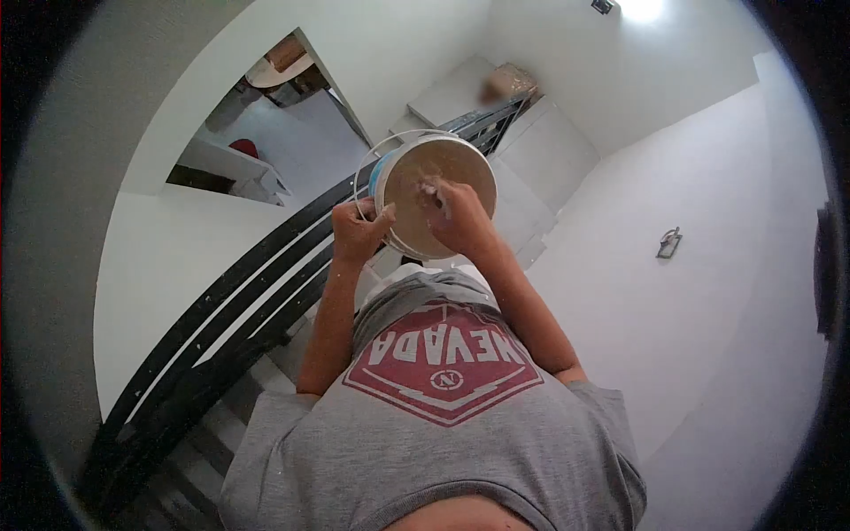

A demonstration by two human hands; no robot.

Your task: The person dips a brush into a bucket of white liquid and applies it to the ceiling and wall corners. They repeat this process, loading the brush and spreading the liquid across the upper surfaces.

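Observation:
A round white bucket (409,239) with a thin wire handle is in front of my waist, beside the dark stair railing. Its round face looks brownish and wet or dusty. My left hand (361,232) grips the bucket's rim on the left side, thumb over the edge. Over the middle of the bucket is my right hand (456,217), its fingers curled together with pale residue on them; what they hold, if anything, is too small to make out.
Dark metal railing (239,296) runs diagonally along the stairs on the left. A wall opening at upper left shows another room. Another person, blurred, is near the upper landing. A small fixture (669,243) sits on the right white wall.

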